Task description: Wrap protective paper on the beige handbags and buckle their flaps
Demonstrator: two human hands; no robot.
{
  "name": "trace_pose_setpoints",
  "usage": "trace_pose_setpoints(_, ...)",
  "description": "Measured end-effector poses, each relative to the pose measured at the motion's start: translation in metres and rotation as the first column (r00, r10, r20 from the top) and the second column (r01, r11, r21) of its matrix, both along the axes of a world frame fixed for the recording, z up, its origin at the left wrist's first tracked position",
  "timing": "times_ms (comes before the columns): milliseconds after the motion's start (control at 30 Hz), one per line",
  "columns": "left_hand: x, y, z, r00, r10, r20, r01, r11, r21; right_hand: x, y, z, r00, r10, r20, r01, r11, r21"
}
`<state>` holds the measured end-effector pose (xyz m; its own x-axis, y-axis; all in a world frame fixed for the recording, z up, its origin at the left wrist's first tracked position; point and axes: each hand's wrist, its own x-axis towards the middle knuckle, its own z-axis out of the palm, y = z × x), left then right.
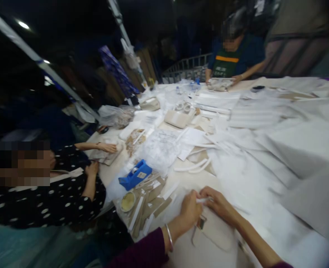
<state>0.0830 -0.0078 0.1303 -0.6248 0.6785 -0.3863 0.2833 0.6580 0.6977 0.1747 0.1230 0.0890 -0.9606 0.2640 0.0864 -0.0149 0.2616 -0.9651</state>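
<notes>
My left hand [191, 207], below a wrist with a silver bangle, is closed with its fingertips on a narrow white strip [205, 200]. Meeting it from the other side, my right hand [217, 203] pinches the same strip, and the two hands almost touch. Blur hides what the strip is made of. Beneath both hands lies a beige bag-like piece [218, 234] with a stitched curved edge. A small metal buckle [201, 222] shows on it, just under my left hand.
Left of my hands are a blue tape dispenser [136, 175], a round tub of yellowish paste [127, 201] and cardboard strips [163, 207]. White sheets [265, 167] cover the right side. One co-worker [55, 193] sits at the left, another [234, 56] works across the table.
</notes>
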Motion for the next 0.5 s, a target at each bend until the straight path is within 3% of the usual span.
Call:
trace_pose_setpoints(200, 0.007, -0.001, -0.007, 0.993, -0.023, -0.112, 0.014, 0.997, -0.073, -0.004, 0.006, -0.026, 0.996, 0.093, 0.010, -0.093, 0.995, 0.027)
trace_pose_setpoints(333, 0.009, 0.001, -0.014, 0.996, 0.006, -0.089, -0.013, 0.997, -0.078, -0.003, 0.003, -0.030, 0.995, 0.102, 0.018, -0.103, 0.991, 0.083)
trace_pose_setpoints(400, 0.010, 0.004, -0.018, 0.996, 0.071, -0.055, -0.075, 0.995, -0.069, 0.001, 0.002, -0.033, 0.999, 0.036, 0.024, -0.039, 0.992, 0.122)
trace_pose_setpoints(500, 0.013, 0.010, -0.024, 0.973, 0.229, 0.037, -0.226, 0.971, -0.081, 0.011, 0.003, -0.041, 0.983, -0.184, -0.010, 0.182, 0.959, 0.217)
